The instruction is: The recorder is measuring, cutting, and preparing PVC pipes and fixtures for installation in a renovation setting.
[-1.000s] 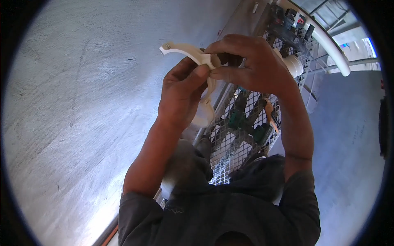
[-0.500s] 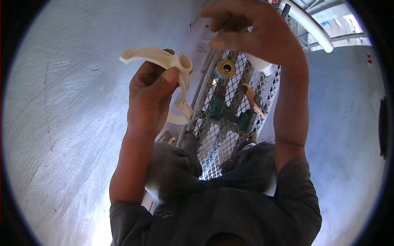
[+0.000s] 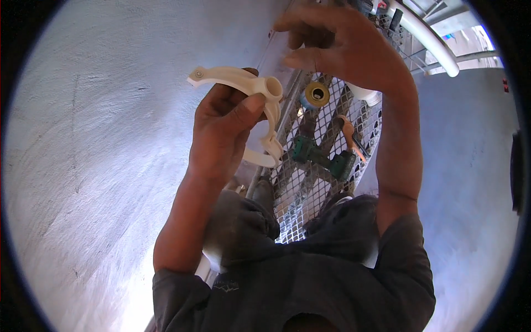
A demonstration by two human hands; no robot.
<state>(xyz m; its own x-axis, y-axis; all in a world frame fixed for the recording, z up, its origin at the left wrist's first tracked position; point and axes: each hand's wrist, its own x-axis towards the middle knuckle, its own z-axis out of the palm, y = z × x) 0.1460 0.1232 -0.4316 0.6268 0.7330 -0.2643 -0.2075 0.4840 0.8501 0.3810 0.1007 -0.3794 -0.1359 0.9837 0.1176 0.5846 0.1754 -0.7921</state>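
Note:
My left hand is closed around a white plastic pipe clamp, thumb pressed beside its short round socket. One curved arm of the clamp, with a bolt hole at its tip, reaches out to the left. Its other jointed arm hangs down on the right of the hand. Farther up and to the right, my right hand is raised with fingers bent and thumb apart. Nothing shows between those fingers, and it stands clear of the clamp.
On the metal mesh platform under me lie a green cordless drill, a round can and an orange-handled tool. A white container is partly behind my right wrist. Grey walls flank both sides; a white pipe runs at upper right.
My left hand has moved right with the clamp, nearer to my right hand. The whole view has shifted slightly; my right hand keeps about the same pose.

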